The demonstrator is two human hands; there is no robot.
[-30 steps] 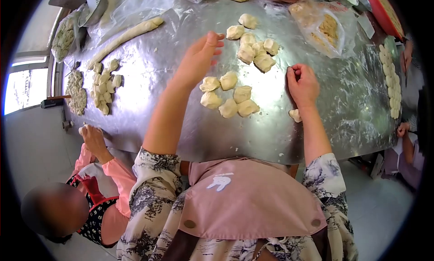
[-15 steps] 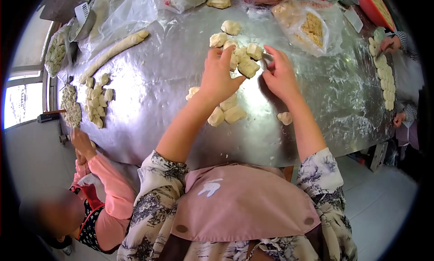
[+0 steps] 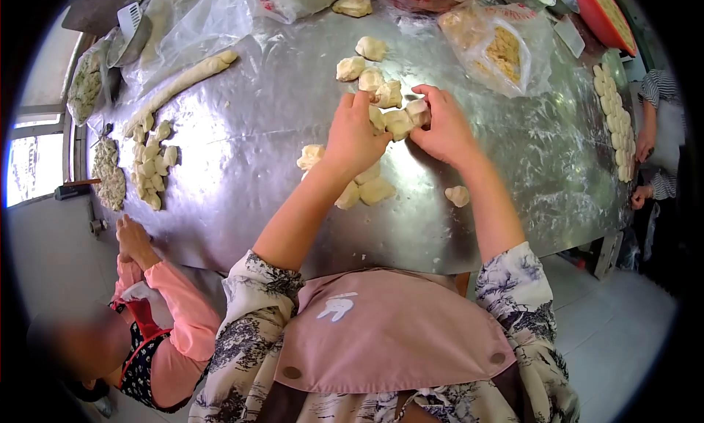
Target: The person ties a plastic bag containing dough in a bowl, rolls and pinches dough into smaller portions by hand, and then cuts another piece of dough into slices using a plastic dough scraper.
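Several filled-looking dough lumps [image 3: 398, 124] lie between my two hands on the metal table. My left hand [image 3: 355, 132] curves round the left side of this group, fingertips and thumb against the dough. On the other side my right hand [image 3: 442, 126] has its thumb and fingers around a dough piece [image 3: 418, 113]. Further dough lumps [image 3: 372, 48] sit just beyond my hands. Closer to me, a second group of dough lumps [image 3: 376, 190] is partly hidden by my left hand and forearm. A small dough piece [image 3: 457, 196] lies beside my right forearm.
A long dough roll [image 3: 181, 84] and small dough pieces [image 3: 152, 166] lie left. At the back are plastic bags [image 3: 506, 53] and a red basin [image 3: 603, 16]. A co-worker in pink sleeves [image 3: 180, 306] is at the left; another person's hands [image 3: 645, 143] are near dough rows [image 3: 614, 119] at right.
Both my hands have come from apart to the sides of the far dough group. The lumps there have shifted and drawn together between them. The view has also moved a little.
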